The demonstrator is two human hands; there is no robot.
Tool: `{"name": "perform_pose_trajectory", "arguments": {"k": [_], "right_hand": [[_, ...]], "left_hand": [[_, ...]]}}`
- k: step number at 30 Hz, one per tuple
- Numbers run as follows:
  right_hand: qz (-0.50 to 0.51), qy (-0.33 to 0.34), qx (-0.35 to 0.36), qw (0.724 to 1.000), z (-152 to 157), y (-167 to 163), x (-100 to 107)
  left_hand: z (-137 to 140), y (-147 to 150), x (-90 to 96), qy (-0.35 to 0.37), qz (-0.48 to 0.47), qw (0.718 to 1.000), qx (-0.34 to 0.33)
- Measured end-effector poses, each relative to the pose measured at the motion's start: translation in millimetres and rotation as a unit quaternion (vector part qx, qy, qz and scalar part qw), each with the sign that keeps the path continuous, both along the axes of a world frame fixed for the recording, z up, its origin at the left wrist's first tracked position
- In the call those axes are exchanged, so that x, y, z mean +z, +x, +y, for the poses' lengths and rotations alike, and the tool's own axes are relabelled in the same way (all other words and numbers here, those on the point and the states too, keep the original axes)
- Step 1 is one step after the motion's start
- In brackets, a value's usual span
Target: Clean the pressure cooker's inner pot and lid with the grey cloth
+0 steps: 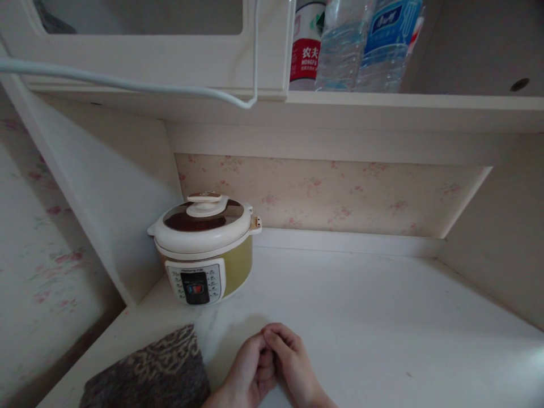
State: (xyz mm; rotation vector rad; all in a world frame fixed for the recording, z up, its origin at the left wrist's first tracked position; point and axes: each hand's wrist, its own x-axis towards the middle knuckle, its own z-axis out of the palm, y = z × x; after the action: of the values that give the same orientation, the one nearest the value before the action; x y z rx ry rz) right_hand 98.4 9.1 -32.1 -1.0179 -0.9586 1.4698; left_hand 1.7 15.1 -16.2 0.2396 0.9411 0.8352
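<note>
1. Pressing close together in the head view, the left hand (249, 365) and the right hand (294, 361) are both curled closed, touching each other; whether anything lies inside is hidden
2. The dark patterned cloth (148, 371) lies on the white counter (361, 328), just left of the left hand, its far edge slanting from near left to far right
3. The cooker (203, 255) stands upright, lid (204, 220) on, ahead and to the left, apart from both hands; the left hand is nearer to cloth and cooker alike
</note>
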Motion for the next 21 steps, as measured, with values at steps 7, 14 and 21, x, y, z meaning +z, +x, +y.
{"name": "perform_pose_trajectory", "arguments": {"k": [7,14,21], "right_hand": [[-0.015,-0.013,-0.004,1.000,-1.0,-0.7,6.6],[-0.019,-0.004,-0.011,1.000,0.0,-0.2,4.0],[-0.009,-0.006,-0.007,1.000,0.1,-0.3,1.0]], "left_hand": [[0.7,0.5,2.5,-0.029,-0.005,0.999,0.018],[-1.3,0.0,3.8,-0.026,-0.010,0.999,0.025],[-1.2,1.0,6.8,-0.013,-0.022,1.000,0.011]]}}
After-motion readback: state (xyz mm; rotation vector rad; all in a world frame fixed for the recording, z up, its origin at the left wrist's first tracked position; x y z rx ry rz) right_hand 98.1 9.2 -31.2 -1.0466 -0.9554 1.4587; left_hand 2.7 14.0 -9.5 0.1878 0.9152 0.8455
